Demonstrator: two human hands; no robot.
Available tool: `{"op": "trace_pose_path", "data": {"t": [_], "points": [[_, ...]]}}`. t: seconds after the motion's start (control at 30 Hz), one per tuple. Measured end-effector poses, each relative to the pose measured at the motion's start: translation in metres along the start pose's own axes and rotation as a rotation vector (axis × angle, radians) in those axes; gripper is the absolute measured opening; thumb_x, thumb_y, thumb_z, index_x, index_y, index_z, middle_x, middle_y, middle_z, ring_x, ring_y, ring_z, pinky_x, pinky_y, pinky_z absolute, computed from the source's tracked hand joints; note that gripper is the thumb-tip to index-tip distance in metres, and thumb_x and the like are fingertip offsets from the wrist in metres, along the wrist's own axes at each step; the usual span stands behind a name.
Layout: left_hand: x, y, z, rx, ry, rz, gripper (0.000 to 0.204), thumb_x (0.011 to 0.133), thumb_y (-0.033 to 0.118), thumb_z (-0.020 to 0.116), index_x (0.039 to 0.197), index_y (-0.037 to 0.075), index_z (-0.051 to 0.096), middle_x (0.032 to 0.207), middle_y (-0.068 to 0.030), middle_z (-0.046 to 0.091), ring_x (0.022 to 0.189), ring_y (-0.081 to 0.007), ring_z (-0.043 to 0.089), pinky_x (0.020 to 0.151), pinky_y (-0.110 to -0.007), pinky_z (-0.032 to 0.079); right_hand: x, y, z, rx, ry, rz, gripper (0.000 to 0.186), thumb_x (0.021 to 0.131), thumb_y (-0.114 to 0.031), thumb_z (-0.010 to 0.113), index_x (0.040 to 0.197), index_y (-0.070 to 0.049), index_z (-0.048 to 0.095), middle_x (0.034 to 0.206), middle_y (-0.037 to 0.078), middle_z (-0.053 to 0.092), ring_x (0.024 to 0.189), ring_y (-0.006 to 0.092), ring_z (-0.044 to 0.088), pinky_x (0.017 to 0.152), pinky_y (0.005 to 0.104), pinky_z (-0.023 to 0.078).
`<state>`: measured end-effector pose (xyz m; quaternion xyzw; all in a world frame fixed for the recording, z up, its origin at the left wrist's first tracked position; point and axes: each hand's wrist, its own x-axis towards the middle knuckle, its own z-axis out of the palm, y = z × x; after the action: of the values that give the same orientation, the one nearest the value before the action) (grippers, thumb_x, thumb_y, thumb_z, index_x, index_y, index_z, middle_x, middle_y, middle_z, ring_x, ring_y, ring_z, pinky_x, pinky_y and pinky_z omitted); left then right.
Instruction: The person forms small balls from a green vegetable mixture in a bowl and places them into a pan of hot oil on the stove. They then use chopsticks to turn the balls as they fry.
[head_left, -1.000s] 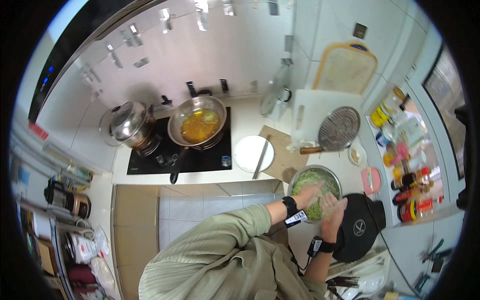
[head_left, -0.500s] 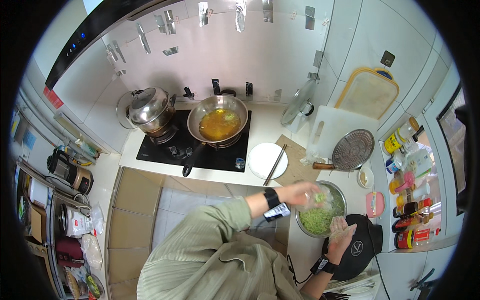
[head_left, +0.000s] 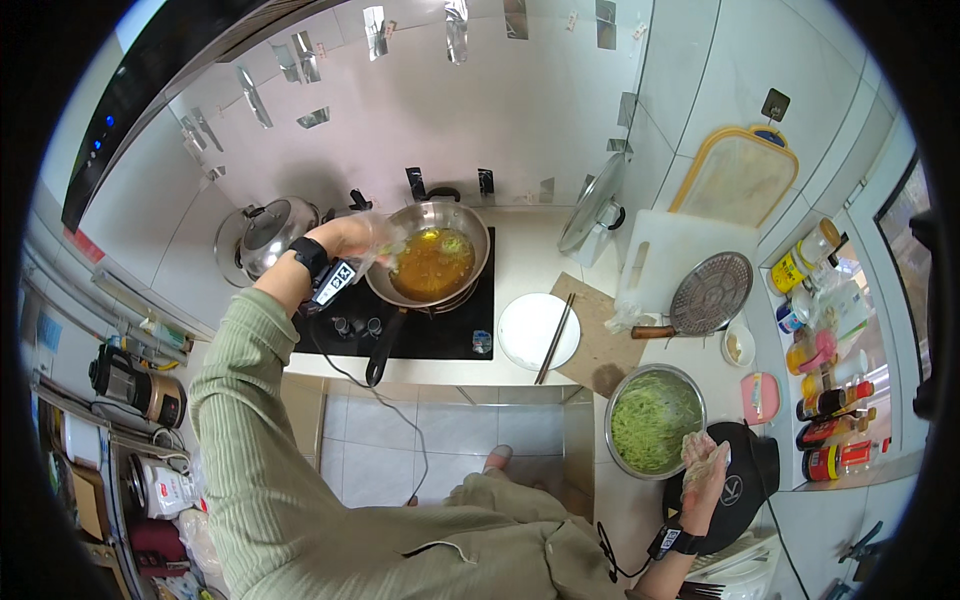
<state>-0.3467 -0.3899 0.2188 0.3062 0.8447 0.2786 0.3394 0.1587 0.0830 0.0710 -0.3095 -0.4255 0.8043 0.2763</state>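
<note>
My left hand (head_left: pixel 348 238), in a clear plastic glove, reaches over the left rim of the steel frying pan (head_left: pixel 382 288). Motion blurs its fingers, so what they hold, if anything, does not show. Golden oil (head_left: pixel 432 272) covers the pan's bottom, and a pale green clump (head_left: pixel 456 243) lies in it at the far right. My right hand (head_left: pixel 706 468), also gloved, is beside the lower right rim of a steel bowl (head_left: pixel 612 452), fingers apart and holding nothing. Shredded green vegetable (head_left: pixel 652 420) fills much of the bowl.
A white plate (head_left: pixel 522 332) with dark chopsticks (head_left: pixel 556 338) stands right of the hob (head_left: pixel 440 342). A lidded steel pot (head_left: pixel 280 232) is at the left. Toward the right are a skimmer (head_left: pixel 710 292), a small bowl (head_left: pixel 738 346), a pink box (head_left: pixel 760 397) and several sauce bottles (head_left: pixel 838 400).
My left hand has moved from over the steel bowl, where it had green shreds, leftward to the frying pan. My right hand stays by the bowl, shifted slightly in view.
</note>
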Motion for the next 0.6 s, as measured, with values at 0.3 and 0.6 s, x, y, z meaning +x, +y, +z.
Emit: {"op": "trace_pose_path", "data": {"t": [0.3,0.6], "points": [[0.105,-0.123,0.044,1.128,-0.196,-0.129,0.018,0.071,0.018,0.071,0.087,0.008,0.070,0.091,-0.0122,0.068,0.084,-0.0302,0.065,0.071,-0.037,0.052,-0.007,0.001,0.031,-0.148,0.054,-0.005,0.045,0.097,-0.038,0.046,0.113,0.003,0.052,0.107,0.016,0.060,0.098,0.0261,0.062,0.085,0.0356,0.049],[0.150,-0.119,0.080,1.110,-0.159,-0.309,0.024,0.086,0.025,0.054,0.096,0.012,0.072,0.105,-0.0121,0.066,0.098,-0.0289,0.062,0.077,-0.039,0.051,-0.017,-0.005,0.022,-0.261,0.090,-0.080,0.039,0.098,-0.036,0.046,0.108,0.001,0.055,0.099,0.013,0.063,0.090,0.0221,0.064,0.080,0.0322,0.051]]}}
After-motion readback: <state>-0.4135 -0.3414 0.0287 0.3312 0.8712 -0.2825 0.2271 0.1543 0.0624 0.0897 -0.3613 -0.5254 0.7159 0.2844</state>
